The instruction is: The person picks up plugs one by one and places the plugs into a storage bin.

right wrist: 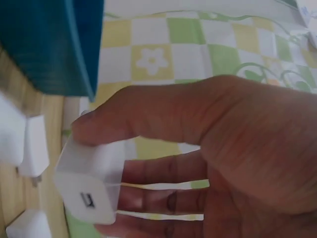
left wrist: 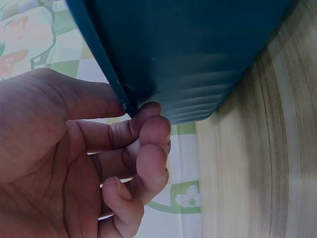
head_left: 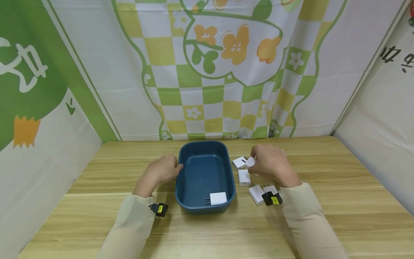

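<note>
L hand (head_left: pixel 163 169) grips blue tub (head_left: pixel 194 151) rim; R hand (head_left: pixel 270 163) pinches white charger (right wrist: pixel 91 186).

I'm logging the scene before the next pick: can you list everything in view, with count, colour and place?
bin: one, dark blue, centre of the table.
charger in the bin: one, white, near corner.
chargers on the table: four visible, white, right of the bin.
held charger: one, white, pinched in the right hand.
table: one, light wood.
backdrop: green, yellow and white checks with flowers, behind the table.
left hand: grips the bin's left rim.
right hand: above the loose chargers.
</note>
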Tool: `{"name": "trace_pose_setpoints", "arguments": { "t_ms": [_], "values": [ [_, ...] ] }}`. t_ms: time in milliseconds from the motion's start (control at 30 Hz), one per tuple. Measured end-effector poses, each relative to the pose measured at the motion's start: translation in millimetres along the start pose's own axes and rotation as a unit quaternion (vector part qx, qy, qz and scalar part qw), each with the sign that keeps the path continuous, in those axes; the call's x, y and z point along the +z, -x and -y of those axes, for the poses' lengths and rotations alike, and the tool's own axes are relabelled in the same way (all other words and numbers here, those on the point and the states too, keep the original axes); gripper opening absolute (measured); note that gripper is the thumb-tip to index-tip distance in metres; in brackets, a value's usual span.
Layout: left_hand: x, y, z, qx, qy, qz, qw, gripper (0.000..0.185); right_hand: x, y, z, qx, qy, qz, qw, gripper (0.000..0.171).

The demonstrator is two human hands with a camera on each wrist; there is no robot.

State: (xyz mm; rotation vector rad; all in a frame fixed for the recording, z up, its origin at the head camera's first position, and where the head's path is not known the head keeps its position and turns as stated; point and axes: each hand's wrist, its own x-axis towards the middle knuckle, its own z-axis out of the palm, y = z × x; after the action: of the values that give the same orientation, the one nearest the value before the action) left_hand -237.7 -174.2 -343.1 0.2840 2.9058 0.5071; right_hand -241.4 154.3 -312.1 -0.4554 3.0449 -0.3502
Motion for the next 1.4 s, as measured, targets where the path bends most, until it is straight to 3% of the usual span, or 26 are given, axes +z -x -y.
{"name": "trace_pose_setpoints", "arguments": {
  "t_ms": [167, 467, 867, 1400],
  "values": [
    [-0.2, 0.1, 0.0, -0.004, 0.001, 0.001, 1.0, 0.049, -5, 4, 7, -0.016, -0.035, -0.027, 0.999, 0.04],
    [0.6, -0.5, 0.6, -0.004, 0.002, 0.002, 1.0, 0.049, -4, 6, 25, -0.067, -0.06, -0.067, 0.994, 0.037],
    [0.0, -1.0, 0.7, -0.006, 0.002, 0.005, 1.0, 0.048, 15, 1, 51, -0.155, -0.111, -0.053, 0.98, 0.035],
    [-0.3, -1.5, 1.0, -0.006, 0.0, 0.006, 1.0, 0.048, 51, -7, 71, -0.184, -0.002, -0.02, 0.983, 0.037]
  ]
}}
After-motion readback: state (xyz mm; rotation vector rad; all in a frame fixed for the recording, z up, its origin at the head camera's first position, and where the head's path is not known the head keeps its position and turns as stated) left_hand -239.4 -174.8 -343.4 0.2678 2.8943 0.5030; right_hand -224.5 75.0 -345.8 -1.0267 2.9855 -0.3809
